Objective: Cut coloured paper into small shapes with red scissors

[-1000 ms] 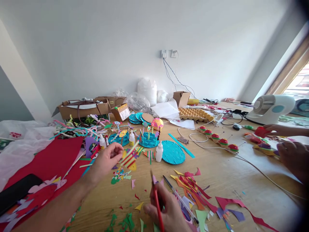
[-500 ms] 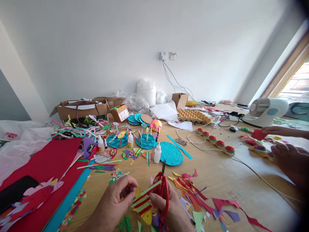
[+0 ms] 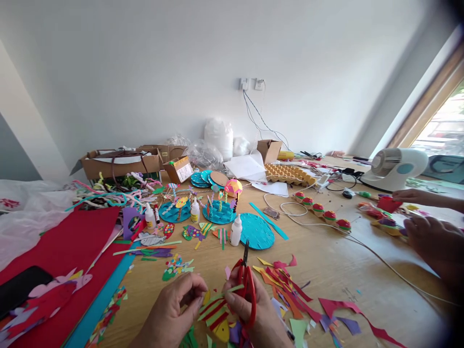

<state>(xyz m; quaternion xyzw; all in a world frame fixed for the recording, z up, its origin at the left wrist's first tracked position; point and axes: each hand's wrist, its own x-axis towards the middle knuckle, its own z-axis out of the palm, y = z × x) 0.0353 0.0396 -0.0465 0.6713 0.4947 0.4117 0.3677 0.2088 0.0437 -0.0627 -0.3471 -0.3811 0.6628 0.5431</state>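
In the lower middle of the head view lies a yellow paper fish (image 3: 221,331) with red and pale green stripes between my hands. My left hand (image 3: 177,307) is closed, thumb against fingers, at the fish's tail side; its fingertips partly hide the edge they pinch. Around red-handled scissors (image 3: 250,290) my right hand (image 3: 266,314) is closed, dark blades pointing up and away. The right thumb also presses on the stripes, where the end of a pale green strip (image 3: 237,288) sticks out past the fish's edge.
Paper scraps (image 3: 290,285) lie right of my hands. Beyond stand a white glue bottle (image 3: 236,231), a blue disc (image 3: 258,232) and finished paper fish (image 3: 222,235). Red sheets (image 3: 72,241) lie left. At far right, another person's hands (image 3: 427,241) work near a white fan (image 3: 395,169).
My left hand has brought the striped fish down and right, to the right hand. The scissors have turned upright, and the right thumb has come onto the fish. Little differs in the last half second.
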